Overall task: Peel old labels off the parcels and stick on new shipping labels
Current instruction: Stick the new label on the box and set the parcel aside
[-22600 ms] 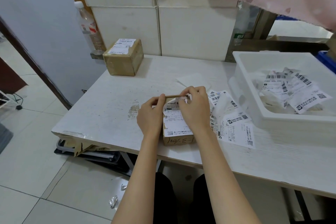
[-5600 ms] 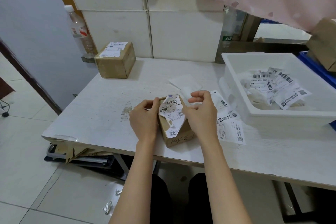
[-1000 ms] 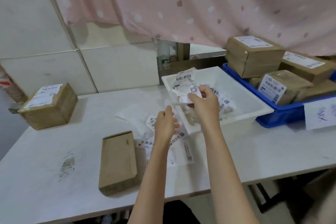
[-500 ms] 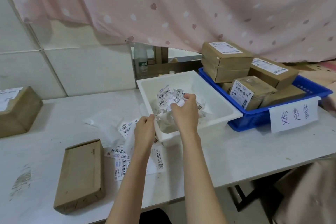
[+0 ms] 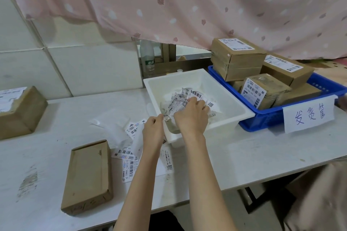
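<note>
Our right hand (image 5: 191,116) reaches into the white tub (image 5: 242,113), fingers curled down onto the heap of peeled old labels (image 5: 189,97); we cannot tell whether it grips a scrap or is letting one go. Our left hand (image 5: 153,131) hovers just short of the tub's near wall, fingers loosely curled, holding nothing we can make out.

We judge this to be the discard step: the stripped waste goes into the tub. Just under and to the left of our left hand, fresh shipping labels (image 5: 129,153) lie scattered on the bench (image 5: 244,155). Further left lies the bare parcel (image 5: 87,176), its top face showing no label.

Next we would need to free the right hand, pick one fresh label, and press it flat onto that parcel. Beyond our right hand, the blue crate (image 5: 262,116) holds labelled parcels.
</note>
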`<state>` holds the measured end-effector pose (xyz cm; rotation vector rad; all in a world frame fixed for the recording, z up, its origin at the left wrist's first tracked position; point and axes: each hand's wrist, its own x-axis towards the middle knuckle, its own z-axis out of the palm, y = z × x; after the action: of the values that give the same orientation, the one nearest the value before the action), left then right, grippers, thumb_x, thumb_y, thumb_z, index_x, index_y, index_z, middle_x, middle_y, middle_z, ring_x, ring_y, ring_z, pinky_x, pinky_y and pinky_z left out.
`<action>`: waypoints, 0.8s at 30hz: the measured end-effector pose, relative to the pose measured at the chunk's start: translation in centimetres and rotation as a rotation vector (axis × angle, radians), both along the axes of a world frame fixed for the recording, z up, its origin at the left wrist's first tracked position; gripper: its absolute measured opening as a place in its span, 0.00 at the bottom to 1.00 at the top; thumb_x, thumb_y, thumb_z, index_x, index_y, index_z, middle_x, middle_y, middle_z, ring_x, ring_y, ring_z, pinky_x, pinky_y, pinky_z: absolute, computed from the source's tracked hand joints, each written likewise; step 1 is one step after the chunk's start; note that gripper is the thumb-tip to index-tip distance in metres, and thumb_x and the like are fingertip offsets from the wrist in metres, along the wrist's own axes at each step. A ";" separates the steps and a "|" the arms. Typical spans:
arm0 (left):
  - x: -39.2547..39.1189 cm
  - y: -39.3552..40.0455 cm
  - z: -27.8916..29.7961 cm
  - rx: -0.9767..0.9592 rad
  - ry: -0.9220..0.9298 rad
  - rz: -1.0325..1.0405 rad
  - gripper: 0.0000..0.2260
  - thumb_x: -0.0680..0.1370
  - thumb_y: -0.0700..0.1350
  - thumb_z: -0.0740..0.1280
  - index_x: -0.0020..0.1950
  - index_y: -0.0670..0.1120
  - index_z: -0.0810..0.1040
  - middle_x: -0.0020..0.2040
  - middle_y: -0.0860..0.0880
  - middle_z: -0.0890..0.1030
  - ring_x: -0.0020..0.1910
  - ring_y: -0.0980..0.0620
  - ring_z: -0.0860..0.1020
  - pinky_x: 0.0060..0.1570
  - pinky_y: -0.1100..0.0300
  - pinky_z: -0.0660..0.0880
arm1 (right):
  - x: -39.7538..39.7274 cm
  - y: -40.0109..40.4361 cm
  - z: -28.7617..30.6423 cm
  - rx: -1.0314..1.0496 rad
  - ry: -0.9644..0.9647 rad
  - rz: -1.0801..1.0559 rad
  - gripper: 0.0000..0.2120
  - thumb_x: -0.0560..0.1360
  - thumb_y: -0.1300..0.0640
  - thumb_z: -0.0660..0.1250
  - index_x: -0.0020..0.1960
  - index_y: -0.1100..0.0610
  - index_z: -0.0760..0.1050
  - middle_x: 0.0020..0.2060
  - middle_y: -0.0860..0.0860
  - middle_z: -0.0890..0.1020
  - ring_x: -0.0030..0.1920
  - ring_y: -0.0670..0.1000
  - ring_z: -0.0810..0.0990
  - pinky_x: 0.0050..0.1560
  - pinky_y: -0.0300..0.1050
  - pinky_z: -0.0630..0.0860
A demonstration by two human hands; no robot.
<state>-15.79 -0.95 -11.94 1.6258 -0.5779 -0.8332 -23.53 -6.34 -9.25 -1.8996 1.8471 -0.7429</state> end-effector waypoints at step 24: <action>-0.4 -0.2 -0.2 -0.018 -0.012 0.041 0.12 0.81 0.47 0.60 0.38 0.45 0.68 0.41 0.45 0.74 0.42 0.47 0.72 0.44 0.53 0.69 | 0.3 -0.1 -1.0 -0.149 0.034 -0.117 0.23 0.76 0.40 0.63 0.58 0.57 0.76 0.58 0.53 0.73 0.60 0.56 0.67 0.59 0.49 0.64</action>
<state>-16.23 -1.19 -12.11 1.6222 -0.5569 -0.7862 -23.25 -6.44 -10.20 -1.9170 1.9872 -0.9149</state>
